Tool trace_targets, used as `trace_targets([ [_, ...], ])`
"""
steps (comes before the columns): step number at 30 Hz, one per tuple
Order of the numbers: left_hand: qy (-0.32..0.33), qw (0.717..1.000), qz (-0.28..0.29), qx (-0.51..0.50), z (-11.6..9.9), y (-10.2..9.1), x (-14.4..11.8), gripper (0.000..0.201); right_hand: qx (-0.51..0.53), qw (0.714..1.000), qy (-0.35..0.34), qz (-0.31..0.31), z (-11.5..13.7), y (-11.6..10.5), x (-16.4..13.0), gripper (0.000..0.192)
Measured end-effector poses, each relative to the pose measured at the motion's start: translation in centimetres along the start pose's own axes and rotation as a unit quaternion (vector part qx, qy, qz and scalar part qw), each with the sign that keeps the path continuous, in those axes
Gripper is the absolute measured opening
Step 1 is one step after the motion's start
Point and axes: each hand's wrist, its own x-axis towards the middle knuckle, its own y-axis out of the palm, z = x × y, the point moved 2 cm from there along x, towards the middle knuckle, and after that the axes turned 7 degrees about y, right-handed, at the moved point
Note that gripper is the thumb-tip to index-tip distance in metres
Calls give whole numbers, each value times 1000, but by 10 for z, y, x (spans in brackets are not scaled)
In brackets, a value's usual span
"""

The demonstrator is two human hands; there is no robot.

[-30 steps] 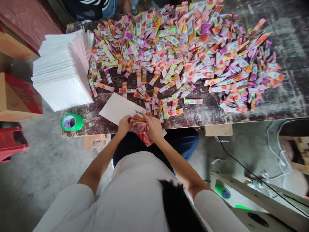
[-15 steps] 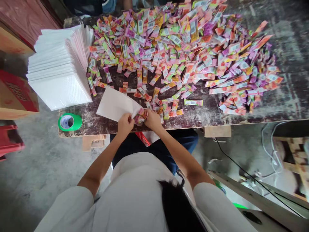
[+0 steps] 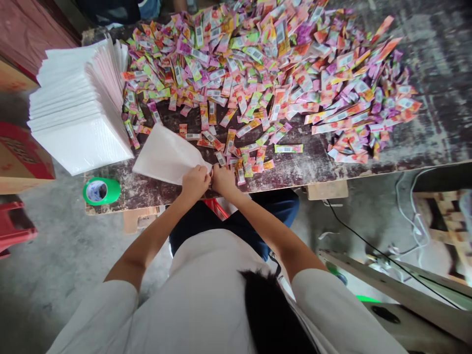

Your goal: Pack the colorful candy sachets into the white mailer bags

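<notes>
Hands met at the mouth of a white padded envelope (image 3: 166, 156) lying flat at the near edge of the counter (image 3: 306, 167). My left hand (image 3: 195, 181) pinched the open end while my right hand (image 3: 222, 178) pressed in beside it, fingers curled together; whether any sachets lay between them I could not tell. Keeping the mouth held wide and level seemed the way to fill it cleanly. Plain and unmarked, the envelope pointed toward a stack of envelopes (image 3: 79, 105), with loose colourful sachets (image 3: 265, 69) heaped beyond and a green tape roll (image 3: 101, 191) nearby.
</notes>
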Motion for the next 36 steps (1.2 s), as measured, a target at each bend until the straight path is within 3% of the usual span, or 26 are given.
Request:
trace_targets([
  [5,-48,998,19,33,3,-7,-15,14,21,999,22,45,0,-18,15,41],
  [9,-51,998,9,27,-5,-10,0,16,39,998,48,19,13,-19,8,26],
  [13,-10,999,21,48,-12,-7,14,19,33,997,70,26,20,-16,4,34],
  [16,48,996,40,59,-10,-2,8,21,44,996,53,54,14,-19,10,33],
  [18,47,996,41,61,-5,1,-2,20,53,996,24,69,7,-23,16,32],
  [22,-43,997,-3,58,12,6,-21,18,50,994,16,98,0,-28,27,45],
  [25,-82,996,-23,31,18,10,-27,17,44,994,23,94,5,-28,30,44],
  [28,-68,997,-39,2,13,11,-24,11,46,995,30,80,12,-26,28,39],
  [33,10,999,-44,-28,-2,17,-18,17,97,991,54,68,7,-24,29,30],
  [36,0,990,-129,-57,4,29,-27,24,146,983,48,103,-7,-23,31,35],
])
